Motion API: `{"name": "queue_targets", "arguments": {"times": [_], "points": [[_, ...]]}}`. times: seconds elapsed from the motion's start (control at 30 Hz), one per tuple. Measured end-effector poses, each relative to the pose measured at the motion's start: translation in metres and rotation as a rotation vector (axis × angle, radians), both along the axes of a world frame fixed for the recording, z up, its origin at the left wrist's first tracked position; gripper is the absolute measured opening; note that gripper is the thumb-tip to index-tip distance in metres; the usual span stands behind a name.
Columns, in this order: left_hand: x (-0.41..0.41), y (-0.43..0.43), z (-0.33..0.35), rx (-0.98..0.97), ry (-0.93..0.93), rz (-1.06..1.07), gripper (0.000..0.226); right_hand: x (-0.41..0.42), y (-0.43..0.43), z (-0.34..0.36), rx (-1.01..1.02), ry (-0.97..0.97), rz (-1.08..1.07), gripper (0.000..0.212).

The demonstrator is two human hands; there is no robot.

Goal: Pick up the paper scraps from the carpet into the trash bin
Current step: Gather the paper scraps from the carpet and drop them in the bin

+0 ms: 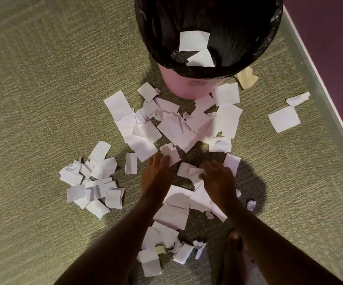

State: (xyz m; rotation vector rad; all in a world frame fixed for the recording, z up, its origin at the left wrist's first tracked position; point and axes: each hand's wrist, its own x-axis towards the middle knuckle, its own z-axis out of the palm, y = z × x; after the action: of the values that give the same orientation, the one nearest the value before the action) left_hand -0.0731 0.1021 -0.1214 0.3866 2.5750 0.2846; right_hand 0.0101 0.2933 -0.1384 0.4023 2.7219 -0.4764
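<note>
White paper scraps [178, 128] lie strewn over the green carpet [43, 99], with a second cluster [94, 182] at the left and more [172, 214] between my forearms. The pink trash bin [178, 85] with a black liner stands at the top, and two scraps [194, 41] lie inside it. My left hand [156, 173] reaches down and pinches a scrap [171, 152] at its fingertips. My right hand [217, 179] has its fingers curled on another scrap [189, 171] beside it.
A pale baseboard [318, 83] and purple wall [331, 38] run along the right side. Two stray scraps [283, 119] lie near that wall, and a tan scrap [246, 78] sits right of the bin. My bare foot [234, 243] is at the bottom.
</note>
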Motion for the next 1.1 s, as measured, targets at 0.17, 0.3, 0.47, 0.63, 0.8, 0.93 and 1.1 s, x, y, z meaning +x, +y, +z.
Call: {"name": "queue_targets", "arguments": {"times": [0.17, 0.3, 0.47, 0.63, 0.8, 0.93, 1.1], "points": [[-0.005, -0.002, 0.027, 0.001, 0.12, 0.018, 0.012, -0.005, 0.006, 0.025, -0.126, 0.032, -0.13, 0.009], [-0.015, 0.004, 0.059, 0.122, 0.035, 0.236, 0.022, -0.024, 0.005, 0.059, -0.379, 0.026, -0.466, 0.011], [-0.035, 0.019, 0.114, 0.359, -0.102, 0.503, 0.021, -0.057, -0.002, 0.126, -0.864, 0.206, -0.974, 0.014], [-0.054, 0.041, 0.181, 0.646, -0.194, 0.721, 0.016, -0.092, -0.003, 0.21, -1.325, 0.251, -1.156, 0.013], [-0.088, 0.064, 0.239, 0.9, -0.239, 0.841, 0.022, -0.126, 0.005, 0.265, -1.355, 0.302, -1.151, 0.02], [-0.125, 0.087, 0.27, 1.004, -0.309, 0.9, 0.022, -0.162, 0.017, 0.286, -1.317, 0.336, -1.157, 0.01], [-0.151, 0.104, 0.287, 1.145, -0.542, 0.995, 0.034, -0.185, 0.035, 0.287, -1.316, 0.331, -1.049, 0.033]]}}
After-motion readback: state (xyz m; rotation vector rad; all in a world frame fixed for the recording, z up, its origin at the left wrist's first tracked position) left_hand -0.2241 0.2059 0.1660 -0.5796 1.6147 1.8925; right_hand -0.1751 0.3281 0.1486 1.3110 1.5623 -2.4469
